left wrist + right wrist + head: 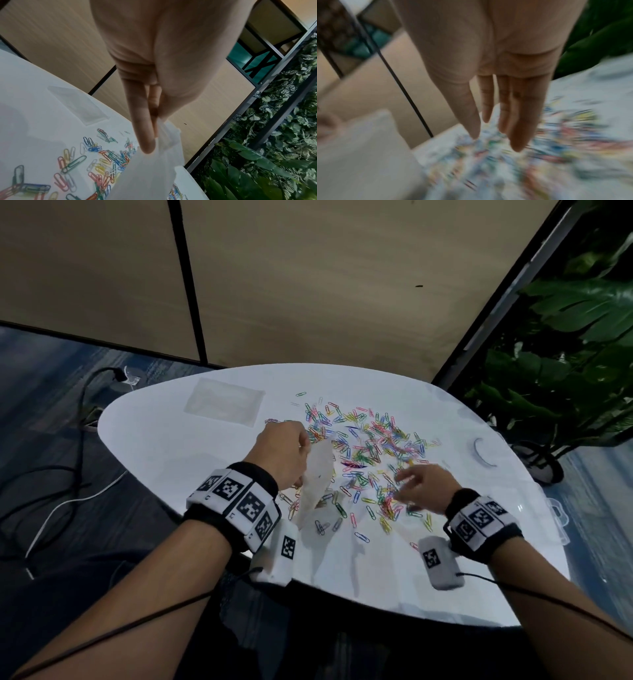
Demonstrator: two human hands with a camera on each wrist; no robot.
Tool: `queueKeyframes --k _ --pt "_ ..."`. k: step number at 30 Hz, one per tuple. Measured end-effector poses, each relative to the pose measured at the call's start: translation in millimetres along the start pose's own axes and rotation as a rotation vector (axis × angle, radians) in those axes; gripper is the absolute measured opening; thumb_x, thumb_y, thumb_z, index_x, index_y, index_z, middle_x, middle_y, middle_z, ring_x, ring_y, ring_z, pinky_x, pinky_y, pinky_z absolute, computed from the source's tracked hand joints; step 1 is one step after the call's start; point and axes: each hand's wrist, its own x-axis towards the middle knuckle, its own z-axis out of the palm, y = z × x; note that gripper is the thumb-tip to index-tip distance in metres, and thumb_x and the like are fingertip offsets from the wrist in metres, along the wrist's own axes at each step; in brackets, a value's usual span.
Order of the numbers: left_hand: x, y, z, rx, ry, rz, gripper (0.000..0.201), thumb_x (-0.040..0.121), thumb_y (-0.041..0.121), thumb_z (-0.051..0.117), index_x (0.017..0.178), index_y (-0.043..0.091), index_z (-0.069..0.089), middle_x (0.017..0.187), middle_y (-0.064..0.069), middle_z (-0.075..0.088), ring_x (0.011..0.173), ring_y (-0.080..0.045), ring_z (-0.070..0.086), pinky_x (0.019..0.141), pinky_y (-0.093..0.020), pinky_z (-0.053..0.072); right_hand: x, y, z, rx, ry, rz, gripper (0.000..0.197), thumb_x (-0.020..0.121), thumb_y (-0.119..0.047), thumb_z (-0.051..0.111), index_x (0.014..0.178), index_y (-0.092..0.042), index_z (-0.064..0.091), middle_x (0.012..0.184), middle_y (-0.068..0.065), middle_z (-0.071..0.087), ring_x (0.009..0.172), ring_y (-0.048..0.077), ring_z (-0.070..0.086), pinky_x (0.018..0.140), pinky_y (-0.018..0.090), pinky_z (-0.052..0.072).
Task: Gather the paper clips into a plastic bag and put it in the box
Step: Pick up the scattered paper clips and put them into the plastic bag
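Several coloured paper clips [368, 446] lie scattered over the middle of the white table [164, 440]. My left hand [284, 451] pinches the top edge of a clear plastic bag [317, 481], which hangs down to the table at the pile's left edge. The left wrist view shows finger and thumb pinching the bag [154, 173] above clips [72, 165]. My right hand [416, 484] hovers over the near right part of the pile, fingers [518, 121] straight and spread, holding nothing; that view is blurred by motion. A clear plastic box [558, 518] sits at the table's right edge.
A second flat clear bag [224, 405] lies at the table's far left. A curved dark ring-like item [483, 451] rests at the far right. Plants [565, 354] stand to the right, cables [68, 474] run on the floor to the left.
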Motion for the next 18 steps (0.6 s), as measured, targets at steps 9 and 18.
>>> queueKeyframes --k 9,18 --pt "-2 6 0 0.083 -0.04 0.001 0.012 0.101 0.007 0.055 0.095 0.009 0.065 0.085 -0.013 0.075 0.067 -0.029 0.079 0.068 -0.036 0.066 5 86 66 -0.356 0.053 0.16 0.058 0.062 -0.022 0.087 0.106 -0.021 0.049 0.111 0.011 0.058 0.085 0.023 0.06 0.067 0.026 0.046" --pt "1 1 0 0.127 -0.044 -0.006 0.011 0.101 0.011 0.057 0.096 0.011 0.066 0.09 -0.014 0.074 0.065 -0.03 0.079 0.066 -0.032 0.064 37 49 85 -0.383 0.213 -0.129 0.049 0.088 -0.009 0.062 0.136 -0.014 0.051 0.136 0.011 0.041 0.115 0.03 0.054 0.101 0.031 0.043"
